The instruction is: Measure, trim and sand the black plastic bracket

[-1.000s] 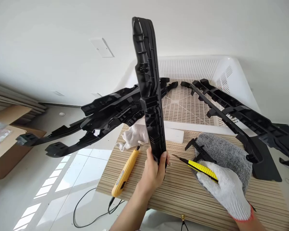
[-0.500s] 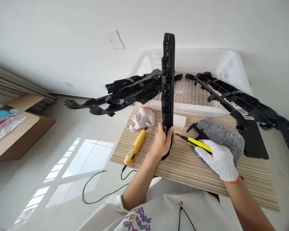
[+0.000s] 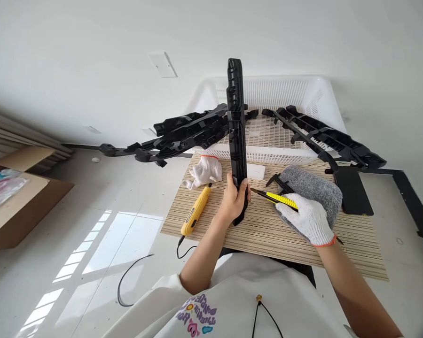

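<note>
My bare left hand [image 3: 234, 198] is closed round the lower part of a long black plastic strip [image 3: 237, 136], which stands nearly upright over the board. In a white knit glove, my right hand [image 3: 308, 219] grips a yellow and black utility knife [image 3: 282, 200]. The knife's tip points left, close beside the left fingers; whether it touches the strip I cannot tell. Under and behind the gloved hand lie a grey cloth [image 3: 312, 188] and a black caliper [image 3: 284, 185], partly covered. Left of the strip are a yellow corded rotary tool [image 3: 196, 211] and a white glove [image 3: 205, 170].
Behind the wood-grain board [image 3: 261, 239] stands a white plastic basket [image 3: 278, 82]. Similar black parts [image 3: 193, 134] rest across its left side, and more black parts [image 3: 324, 134] on its right. A black flat device [image 3: 354, 192] lies at right. A cardboard box [image 3: 28, 206] stands at far left.
The view has shifted a little, so most things appear slightly further left. Both hands keep their holds, with the strip and knife in nearly the same relation.
</note>
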The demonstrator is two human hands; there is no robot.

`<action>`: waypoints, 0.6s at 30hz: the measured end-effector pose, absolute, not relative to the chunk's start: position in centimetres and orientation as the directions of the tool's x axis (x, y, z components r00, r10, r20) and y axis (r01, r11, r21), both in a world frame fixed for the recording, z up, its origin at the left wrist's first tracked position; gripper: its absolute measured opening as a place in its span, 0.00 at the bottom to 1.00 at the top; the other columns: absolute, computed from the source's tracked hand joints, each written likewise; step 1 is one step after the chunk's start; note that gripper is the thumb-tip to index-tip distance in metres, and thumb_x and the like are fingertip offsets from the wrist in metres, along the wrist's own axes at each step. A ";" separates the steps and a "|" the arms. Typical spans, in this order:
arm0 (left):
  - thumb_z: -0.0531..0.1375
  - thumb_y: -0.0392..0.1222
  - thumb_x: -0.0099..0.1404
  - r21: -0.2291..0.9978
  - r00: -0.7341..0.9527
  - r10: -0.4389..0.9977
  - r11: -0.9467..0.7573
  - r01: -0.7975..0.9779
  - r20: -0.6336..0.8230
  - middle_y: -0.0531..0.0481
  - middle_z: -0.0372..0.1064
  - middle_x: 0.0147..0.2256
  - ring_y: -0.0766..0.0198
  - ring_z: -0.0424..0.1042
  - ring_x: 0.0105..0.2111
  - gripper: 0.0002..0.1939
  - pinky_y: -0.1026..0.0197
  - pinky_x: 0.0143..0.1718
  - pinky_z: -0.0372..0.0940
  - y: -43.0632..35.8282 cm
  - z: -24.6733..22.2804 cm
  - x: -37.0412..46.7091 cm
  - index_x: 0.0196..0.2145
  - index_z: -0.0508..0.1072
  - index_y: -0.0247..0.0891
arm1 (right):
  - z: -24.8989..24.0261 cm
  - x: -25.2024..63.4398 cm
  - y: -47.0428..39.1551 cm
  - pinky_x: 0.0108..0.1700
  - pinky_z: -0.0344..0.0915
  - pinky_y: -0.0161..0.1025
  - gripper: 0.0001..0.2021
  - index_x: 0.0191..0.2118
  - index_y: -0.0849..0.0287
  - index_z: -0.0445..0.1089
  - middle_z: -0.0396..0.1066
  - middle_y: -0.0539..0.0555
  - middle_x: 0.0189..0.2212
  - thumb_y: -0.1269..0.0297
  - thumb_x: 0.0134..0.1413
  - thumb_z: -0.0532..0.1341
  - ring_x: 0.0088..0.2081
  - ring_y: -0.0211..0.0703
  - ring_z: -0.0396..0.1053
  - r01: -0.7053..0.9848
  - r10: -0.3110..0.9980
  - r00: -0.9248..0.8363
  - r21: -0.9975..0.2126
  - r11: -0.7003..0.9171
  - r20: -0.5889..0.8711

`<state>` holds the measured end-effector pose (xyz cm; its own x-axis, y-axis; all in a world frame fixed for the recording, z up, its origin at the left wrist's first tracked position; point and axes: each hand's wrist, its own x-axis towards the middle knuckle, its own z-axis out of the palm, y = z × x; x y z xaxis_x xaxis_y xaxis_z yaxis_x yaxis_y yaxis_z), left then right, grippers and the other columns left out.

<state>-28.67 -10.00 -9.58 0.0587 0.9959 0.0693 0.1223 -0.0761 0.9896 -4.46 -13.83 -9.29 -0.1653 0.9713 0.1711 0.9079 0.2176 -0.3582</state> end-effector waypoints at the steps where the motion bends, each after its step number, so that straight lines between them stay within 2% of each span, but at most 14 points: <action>1: 0.51 0.55 0.78 0.989 0.058 0.996 -0.081 0.121 0.075 0.61 0.66 0.27 0.69 0.67 0.22 0.14 0.62 0.27 0.65 -10.0 -9.6 -28.7 0.41 0.52 0.46 | -9.3 -4.5 -13.8 0.30 0.65 0.42 0.23 0.47 0.53 0.80 0.80 0.50 0.29 0.39 0.64 0.59 0.29 0.50 0.79 0.908 0.973 -0.162 -0.360 0.213 0.165; 9: 0.53 0.55 0.77 0.990 0.057 0.991 -0.123 0.076 0.118 0.62 0.67 0.26 0.69 0.68 0.20 0.14 0.63 0.25 0.64 -9.4 -10.3 -28.4 0.41 0.51 0.46 | -9.4 -4.5 -13.3 0.33 0.64 0.42 0.26 0.48 0.53 0.79 0.82 0.53 0.35 0.37 0.63 0.58 0.33 0.52 0.79 0.909 0.975 -0.164 -0.362 0.208 0.148; 14: 0.55 0.47 0.77 0.969 0.058 0.975 -0.218 0.119 0.212 0.61 0.66 0.26 0.70 0.69 0.20 0.11 0.63 0.26 0.64 -8.2 -10.1 -28.4 0.42 0.53 0.46 | -8.6 -5.0 -12.9 0.35 0.64 0.43 0.26 0.47 0.54 0.80 0.81 0.57 0.36 0.38 0.62 0.58 0.36 0.54 0.78 0.929 0.986 -0.083 -0.346 0.129 0.145; 18: 0.55 0.43 0.79 0.952 0.151 0.961 -0.255 0.170 0.231 0.59 0.68 0.29 0.72 0.68 0.20 0.07 0.64 0.29 0.64 -7.2 -10.1 -29.1 0.45 0.56 0.45 | -8.4 -5.4 -12.7 0.37 0.64 0.43 0.27 0.47 0.56 0.79 0.80 0.60 0.37 0.38 0.62 0.57 0.38 0.55 0.76 0.948 0.986 -0.017 -0.310 0.069 0.168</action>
